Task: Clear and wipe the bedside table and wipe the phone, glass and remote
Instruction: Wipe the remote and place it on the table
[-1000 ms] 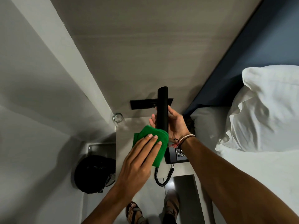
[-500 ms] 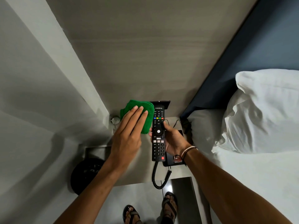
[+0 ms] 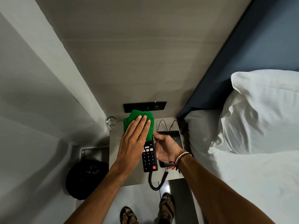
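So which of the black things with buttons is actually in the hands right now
The slim black remote, gripped by the right hand with the green cloth pressed on its top; the black desk phone lies on the table behind it.

On the long black plastic remote control [image 3: 149, 157], digits show on the small round keys, upside down from here: 7 and 4 are clear enough, with 2 and 3 nearer the red button (the rest blur out). A white key above them carries dark lettering too small to read. The flat black desk telephone [image 3: 177, 139] bears a tiny white label near its top corner, unreadable.
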Available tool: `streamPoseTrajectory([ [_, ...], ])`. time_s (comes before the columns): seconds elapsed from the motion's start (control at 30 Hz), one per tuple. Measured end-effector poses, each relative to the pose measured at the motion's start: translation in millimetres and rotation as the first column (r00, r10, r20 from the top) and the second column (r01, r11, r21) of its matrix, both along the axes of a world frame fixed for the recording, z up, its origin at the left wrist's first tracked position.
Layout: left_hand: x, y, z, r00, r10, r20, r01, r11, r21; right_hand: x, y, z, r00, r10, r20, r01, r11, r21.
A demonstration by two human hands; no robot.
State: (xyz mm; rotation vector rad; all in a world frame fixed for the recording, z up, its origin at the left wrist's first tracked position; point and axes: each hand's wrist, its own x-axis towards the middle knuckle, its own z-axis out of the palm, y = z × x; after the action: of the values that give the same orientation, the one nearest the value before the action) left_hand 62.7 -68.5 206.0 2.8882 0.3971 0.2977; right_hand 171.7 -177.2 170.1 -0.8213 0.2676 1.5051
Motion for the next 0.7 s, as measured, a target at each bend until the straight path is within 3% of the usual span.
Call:
streamPoseTrajectory([
  [0.5,-37.5,-34.4,-22.0,0.999,0.02,0.026,-0.019,0.999,-0.041,3.5,8.0,-8.2,0.991,-0.131,-0.021,0.131,0.991,-0.025],
  [0.7,-61.6,-48.7,-27.8,0.995,-0.023,0.099,0.026,0.999,-0.028,7.7,10.2,-8.7,0.981,-0.186,-0.058,0.186,0.983,-0.01],
])
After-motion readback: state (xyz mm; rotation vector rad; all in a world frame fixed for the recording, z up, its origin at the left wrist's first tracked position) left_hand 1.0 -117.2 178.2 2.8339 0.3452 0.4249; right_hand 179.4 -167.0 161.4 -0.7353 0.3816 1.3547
